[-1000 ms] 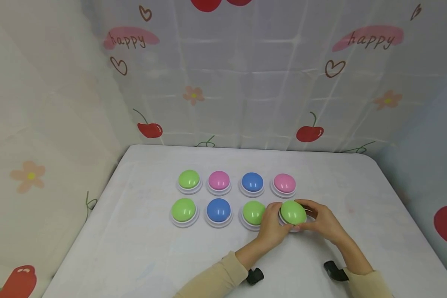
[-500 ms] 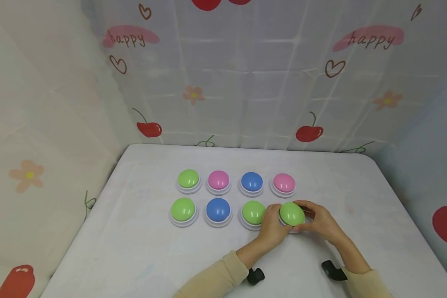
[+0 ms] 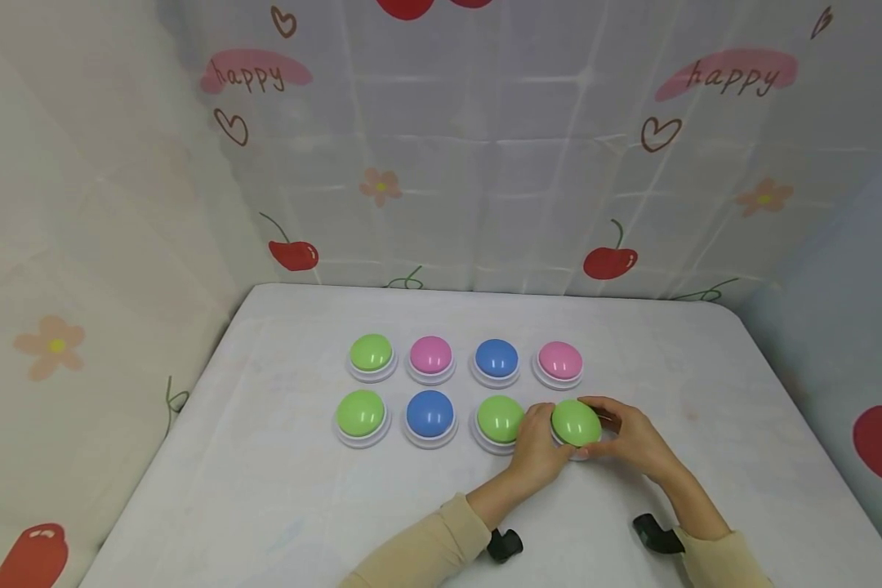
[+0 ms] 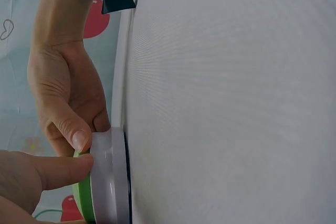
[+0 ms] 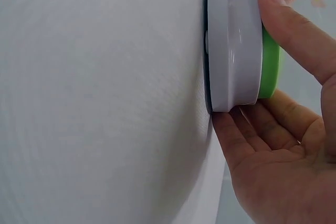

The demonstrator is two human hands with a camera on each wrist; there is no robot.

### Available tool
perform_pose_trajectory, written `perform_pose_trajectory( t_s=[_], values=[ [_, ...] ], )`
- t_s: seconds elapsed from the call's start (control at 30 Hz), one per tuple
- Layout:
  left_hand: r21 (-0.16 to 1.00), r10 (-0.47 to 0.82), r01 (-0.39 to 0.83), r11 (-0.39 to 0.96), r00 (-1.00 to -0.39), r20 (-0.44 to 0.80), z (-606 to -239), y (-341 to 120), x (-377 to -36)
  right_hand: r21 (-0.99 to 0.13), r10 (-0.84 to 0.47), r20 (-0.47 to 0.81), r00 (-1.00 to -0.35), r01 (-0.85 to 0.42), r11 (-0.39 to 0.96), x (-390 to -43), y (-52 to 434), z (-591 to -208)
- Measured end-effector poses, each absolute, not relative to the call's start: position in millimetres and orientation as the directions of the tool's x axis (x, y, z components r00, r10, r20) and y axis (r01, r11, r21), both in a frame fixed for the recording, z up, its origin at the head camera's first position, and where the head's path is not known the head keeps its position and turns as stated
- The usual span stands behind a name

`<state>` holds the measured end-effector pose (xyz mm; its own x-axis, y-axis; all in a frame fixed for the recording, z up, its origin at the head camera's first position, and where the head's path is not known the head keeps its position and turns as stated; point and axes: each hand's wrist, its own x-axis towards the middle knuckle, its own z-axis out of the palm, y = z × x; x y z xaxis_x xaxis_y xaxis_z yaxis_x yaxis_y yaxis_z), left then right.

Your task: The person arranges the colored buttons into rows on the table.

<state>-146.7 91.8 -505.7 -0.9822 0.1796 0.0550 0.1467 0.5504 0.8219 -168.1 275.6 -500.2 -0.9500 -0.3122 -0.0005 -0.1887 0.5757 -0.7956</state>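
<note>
Both hands hold a push button with a green dome (image 3: 576, 422) and a white round base (image 5: 244, 51), at the right end of the near row. My left hand (image 3: 538, 447) grips its left side, thumb at the front. From the right, my right hand (image 3: 635, 439) curls its fingers round the far edge, its thumb close to the left thumb. In the right wrist view, the base is at the tabletop, with fingers (image 5: 239, 140) against its rim. Just left of my left hand is another green button (image 3: 500, 418), partly hidden by that hand.
Farther left in the near row are a blue button (image 3: 429, 414) and a green button (image 3: 361, 413). Behind them, the far row has green (image 3: 371, 352), pink (image 3: 430, 355), blue (image 3: 496, 358) and pink (image 3: 560, 359) buttons. A printed curtain (image 3: 478, 163) hangs behind the white table (image 3: 265, 490).
The held green button and both hands have shifted very slightly toward the near side of the table. Their grip looks the same, and the other buttons stay in place.
</note>
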Motion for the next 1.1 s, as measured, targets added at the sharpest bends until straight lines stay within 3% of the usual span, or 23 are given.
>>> perform_pose_trajectory(
  t_s=[0.63, 0.87, 1.1],
  values=[
    [0.807, 0.183, 0.143, 0.572, -0.982, 0.045, -499.0, 97.7, -142.0, -0.814, -0.32, -0.018, -0.947, -0.172, 0.555, -163.9, 278.9, -496.8],
    [0.757, 0.306, 0.302, 0.58, -0.942, 0.141, -473.4, 86.8, -124.0, -0.767, -0.301, 0.042, -0.953, -0.224, 0.601, -154.6, 284.8, -481.2],
    [0.74, 0.379, 0.387, 0.55, -0.905, 0.192, -435.4, 31.0, -109.4, -0.694, -0.26, 0.196, -0.945, -0.321, 0.644, -142.6, 284.0, -463.4]
  ],
)
